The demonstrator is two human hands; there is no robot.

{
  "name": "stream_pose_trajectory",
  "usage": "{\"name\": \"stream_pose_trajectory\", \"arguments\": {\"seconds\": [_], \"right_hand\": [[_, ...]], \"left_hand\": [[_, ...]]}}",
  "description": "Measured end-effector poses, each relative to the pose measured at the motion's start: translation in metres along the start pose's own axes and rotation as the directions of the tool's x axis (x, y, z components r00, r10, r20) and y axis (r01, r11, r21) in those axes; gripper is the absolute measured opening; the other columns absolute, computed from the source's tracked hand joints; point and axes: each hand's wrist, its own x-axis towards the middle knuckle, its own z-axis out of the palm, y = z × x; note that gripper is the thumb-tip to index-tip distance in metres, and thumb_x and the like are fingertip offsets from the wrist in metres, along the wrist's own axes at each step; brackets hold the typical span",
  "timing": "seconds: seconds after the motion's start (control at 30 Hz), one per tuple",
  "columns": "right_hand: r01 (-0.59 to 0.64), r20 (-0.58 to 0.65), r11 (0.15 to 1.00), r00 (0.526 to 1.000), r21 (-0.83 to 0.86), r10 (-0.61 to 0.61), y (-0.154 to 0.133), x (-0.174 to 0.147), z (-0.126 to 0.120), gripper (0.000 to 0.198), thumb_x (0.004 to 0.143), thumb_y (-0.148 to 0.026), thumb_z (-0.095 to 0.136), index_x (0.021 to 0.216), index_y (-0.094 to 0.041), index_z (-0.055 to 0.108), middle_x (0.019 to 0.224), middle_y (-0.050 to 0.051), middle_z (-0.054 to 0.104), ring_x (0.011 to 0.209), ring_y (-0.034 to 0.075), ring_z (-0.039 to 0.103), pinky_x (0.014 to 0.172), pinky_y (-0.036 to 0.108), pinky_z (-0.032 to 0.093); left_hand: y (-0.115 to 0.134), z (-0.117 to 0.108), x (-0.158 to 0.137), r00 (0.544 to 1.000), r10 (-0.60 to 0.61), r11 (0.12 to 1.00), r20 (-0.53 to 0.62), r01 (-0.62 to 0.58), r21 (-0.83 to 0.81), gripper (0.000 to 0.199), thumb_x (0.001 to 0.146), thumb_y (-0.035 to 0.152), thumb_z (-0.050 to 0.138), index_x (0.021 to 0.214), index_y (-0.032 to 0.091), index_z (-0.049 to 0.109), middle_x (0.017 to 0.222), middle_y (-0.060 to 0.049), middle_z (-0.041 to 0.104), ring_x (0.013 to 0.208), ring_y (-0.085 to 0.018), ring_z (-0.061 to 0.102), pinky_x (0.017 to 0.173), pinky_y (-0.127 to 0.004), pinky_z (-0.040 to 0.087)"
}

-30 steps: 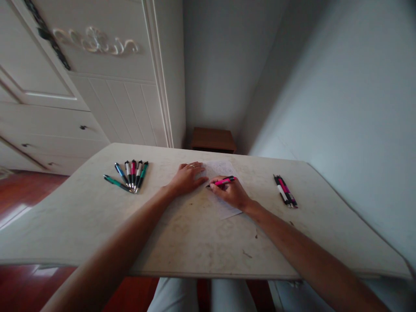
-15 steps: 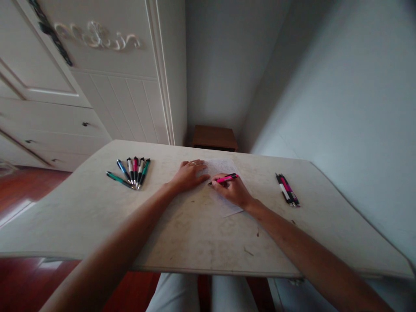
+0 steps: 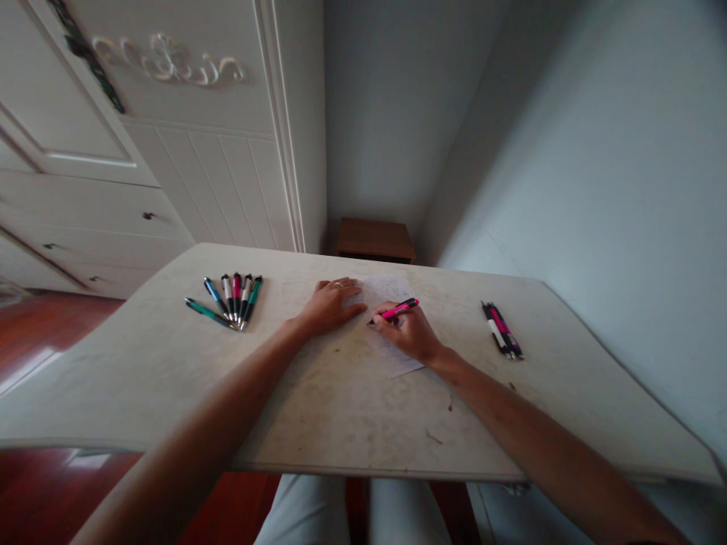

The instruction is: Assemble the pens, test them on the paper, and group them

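A sheet of paper [image 3: 389,288] covered in small handwriting lies on the pale table [image 3: 341,424]. My left hand [image 3: 334,305] rests flat on the sheet's left edge, fingers spread, a ring on one finger. Between the fingers and thumb of my right hand [image 3: 412,333] is a pink pen [image 3: 400,309] with a black end. Its tip points down and left at the paper, near my left thumb; whether it touches the paper I cannot tell. My right hand covers part of the sheet, whose lower corner shows beneath the wrist.
To the left, several pens [image 3: 235,297] lie fanned out with their tips together. A few more pens [image 3: 503,331] lie side by side at the right. Beyond the table are a white cabinet [image 3: 221,166], a brown wooden box-like piece [image 3: 375,238] and a wall [image 3: 596,166].
My right hand and the pink pen have shifted very slightly to the right along the paper. My left hand stays in place.
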Motion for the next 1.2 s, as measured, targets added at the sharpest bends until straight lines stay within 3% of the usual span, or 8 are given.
{"name": "stream_pose_trajectory", "arguments": {"seconds": [0.37, 1.0, 1.2], "right_hand": [[0.003, -0.017, 0.998, 1.000, -0.066, -0.005, -0.0005, 0.0005, 0.0027, 0.023, 0.087, -0.028, 0.051, 0.082, -0.017, 0.071, 0.071, 0.004, 0.069, 0.057, 0.014, 0.056, 0.058, 0.025, 0.042], [0.001, 0.001, 1.000, 1.000, -0.019, -0.001, -0.0007, -0.0012, 0.0044, 0.021, 0.086, -0.026, 0.052, 0.081, -0.016, 0.070, 0.071, 0.004, 0.070, 0.056, 0.013, 0.055, 0.056, 0.024, 0.041], [-0.044, -0.080, 0.998, 0.996, -0.052, 0.040, -0.0013, -0.0002, 0.0031, 0.022, 0.085, -0.027, 0.051, 0.077, -0.016, 0.069, 0.070, 0.005, 0.069, 0.055, 0.013, 0.054, 0.055, 0.025, 0.040]], "left_hand": [[-0.0020, 0.0006, -0.0005, 1.000, 0.012, 1.000, 0.006, -0.012, 0.023, 0.046, 0.092, 0.051, 0.047, 0.127, 0.023, 0.060, 0.141, -0.009, 0.054, 0.134, -0.022, 0.045, 0.111, -0.040, 0.030], [0.0021, -0.0034, -0.0015, 1.000, 0.009, 1.000, 0.027, -0.010, 0.019, 0.047, 0.093, 0.050, 0.046, 0.127, 0.022, 0.060, 0.141, -0.010, 0.053, 0.134, -0.023, 0.044, 0.111, -0.041, 0.030], [0.0022, -0.0030, -0.0005, 1.000, 0.004, 1.000, 0.021, -0.004, 0.006, 0.045, 0.092, 0.050, 0.048, 0.127, 0.023, 0.060, 0.141, -0.009, 0.054, 0.134, -0.022, 0.044, 0.111, -0.041, 0.029]]}}
